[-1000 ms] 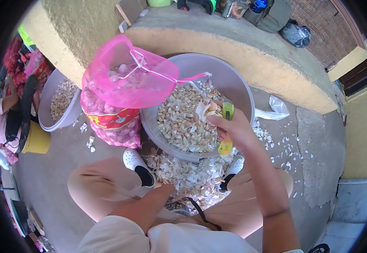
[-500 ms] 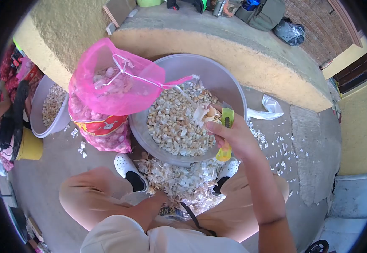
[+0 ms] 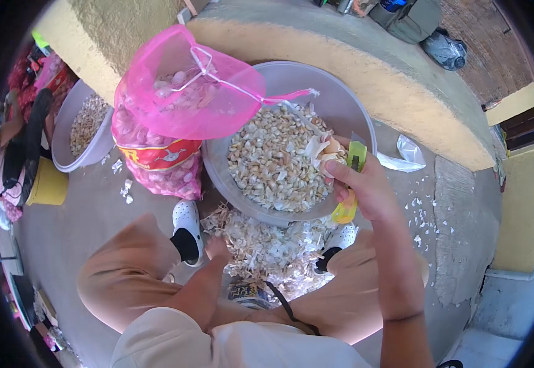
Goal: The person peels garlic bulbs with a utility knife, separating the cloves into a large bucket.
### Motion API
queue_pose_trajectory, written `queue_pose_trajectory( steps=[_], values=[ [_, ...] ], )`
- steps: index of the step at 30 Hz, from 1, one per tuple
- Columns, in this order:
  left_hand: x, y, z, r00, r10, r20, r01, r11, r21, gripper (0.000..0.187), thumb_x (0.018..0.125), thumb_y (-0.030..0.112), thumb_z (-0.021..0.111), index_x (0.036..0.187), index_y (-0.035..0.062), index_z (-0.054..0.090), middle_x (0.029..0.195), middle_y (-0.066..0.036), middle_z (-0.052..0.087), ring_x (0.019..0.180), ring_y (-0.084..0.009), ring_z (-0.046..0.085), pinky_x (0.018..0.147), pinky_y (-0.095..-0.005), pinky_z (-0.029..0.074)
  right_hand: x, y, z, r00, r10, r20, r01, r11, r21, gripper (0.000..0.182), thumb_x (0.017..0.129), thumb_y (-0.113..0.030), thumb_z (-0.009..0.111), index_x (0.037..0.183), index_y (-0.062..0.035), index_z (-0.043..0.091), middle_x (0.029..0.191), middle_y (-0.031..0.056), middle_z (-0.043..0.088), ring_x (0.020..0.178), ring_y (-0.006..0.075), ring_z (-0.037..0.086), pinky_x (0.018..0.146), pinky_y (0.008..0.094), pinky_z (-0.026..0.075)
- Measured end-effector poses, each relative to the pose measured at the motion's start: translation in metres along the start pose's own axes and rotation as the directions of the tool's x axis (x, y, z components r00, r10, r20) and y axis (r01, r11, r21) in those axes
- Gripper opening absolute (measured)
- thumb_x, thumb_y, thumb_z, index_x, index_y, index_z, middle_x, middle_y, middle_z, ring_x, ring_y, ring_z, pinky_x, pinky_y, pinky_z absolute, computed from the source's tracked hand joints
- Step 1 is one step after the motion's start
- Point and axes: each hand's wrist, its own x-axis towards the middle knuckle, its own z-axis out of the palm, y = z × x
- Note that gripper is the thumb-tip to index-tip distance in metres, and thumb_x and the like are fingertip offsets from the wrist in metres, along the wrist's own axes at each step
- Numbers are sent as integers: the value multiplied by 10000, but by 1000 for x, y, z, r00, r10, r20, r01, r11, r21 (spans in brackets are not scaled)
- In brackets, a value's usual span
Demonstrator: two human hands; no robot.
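Over the right side of a big grey tub [image 3: 365,116], my right hand [image 3: 371,187] is closed around a partly peeled garlic bulb [image 3: 333,148] and a yellow-green box cutter [image 3: 357,158]. Loose skin hangs off the bulb. Garlic cloves [image 3: 279,162] cover the tub's floor. My left hand [image 3: 218,249] is low between my knees, by the left edge of a heap of garlic skins [image 3: 267,245]; its fingers are not distinct. A pink mesh bag [image 3: 156,116] of garlic bulbs leans on the tub's left rim, its tied top lying across the opening.
Another person [image 3: 15,129] sits at the far left near a second tub [image 3: 64,156] of cloves and a yellow bucket [image 3: 49,184]. A low concrete ledge [image 3: 340,67] runs behind my tub. A white plastic bag [image 3: 405,156] and scattered skins lie on the floor at right.
The view has shifted, so the tub and bag appear higher and further right. My left hand has come forward into plainer view beside the skins. My right hand keeps hold of the bulb and cutter.
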Motion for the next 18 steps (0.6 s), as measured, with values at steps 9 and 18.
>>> queue_pose_trajectory(
  steps=[9,18],
  values=[
    [3,3,7,952,-99,288,182,944,-276,551,731,182,600,1211,51,363,1230,-165,364,1106,-364,416,877,-404,418,11,-1,4,999,9,48,-10,1000,8,384,724,-205,666,1022,-14,518,652,13,515,454,56,431,408,191,346],
    [7,19,30,778,-459,429,628,557,-544,634,626,291,699,1142,17,454,1092,-170,532,980,-283,539,840,-346,439,12,1,6,998,40,58,-40,999,-4,547,724,-195,664,1170,17,429,690,23,506,442,60,423,408,190,358]
  ],
)
